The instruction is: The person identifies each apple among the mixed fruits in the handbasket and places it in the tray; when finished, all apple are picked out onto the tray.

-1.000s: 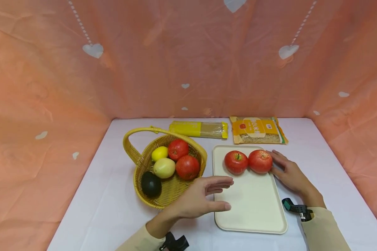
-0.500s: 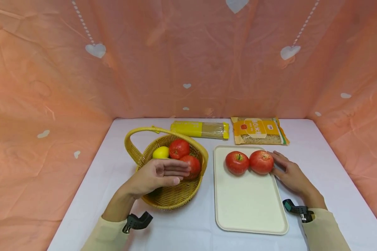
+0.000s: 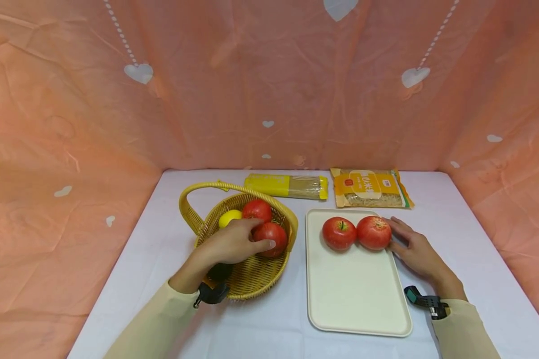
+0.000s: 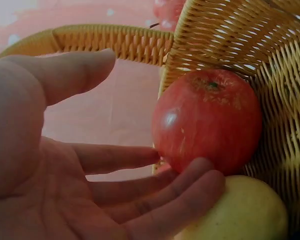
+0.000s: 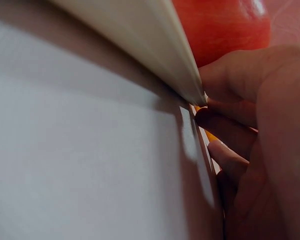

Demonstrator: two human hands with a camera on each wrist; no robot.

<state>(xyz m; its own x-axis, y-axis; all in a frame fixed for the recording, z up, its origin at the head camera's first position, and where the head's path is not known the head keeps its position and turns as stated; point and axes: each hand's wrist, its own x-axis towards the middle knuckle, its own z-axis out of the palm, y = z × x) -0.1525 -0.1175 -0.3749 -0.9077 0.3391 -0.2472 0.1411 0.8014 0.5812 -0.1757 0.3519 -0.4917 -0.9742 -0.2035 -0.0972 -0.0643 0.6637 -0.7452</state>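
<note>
So the left hand [image 3: 233, 244] was down in the yellow wicker basket [image 3: 256, 279], fingers and thumb spread loosely around the near red apple [image 3: 271, 232], and going by the left wrist view it didn't have a proper grip on it: the thumb stood apart from the fruit. Fingertips also overlapped a pale yellow-green fruit [image 4: 247, 215] there. A lemon [image 3: 230, 217] and another red apple [image 3: 257, 209] sat on the far side, with a dark avocado [image 3: 220, 271] half hidden at the near left. The right hand [image 3: 415, 249] was relaxed, fingers at the right rim of the cream tray [image 3: 357, 294], beside the right one of two red apples [image 3: 339, 233] at its far end. Two food packets [image 3: 370, 188] lay farther back on the table [image 3: 458, 209].
</note>
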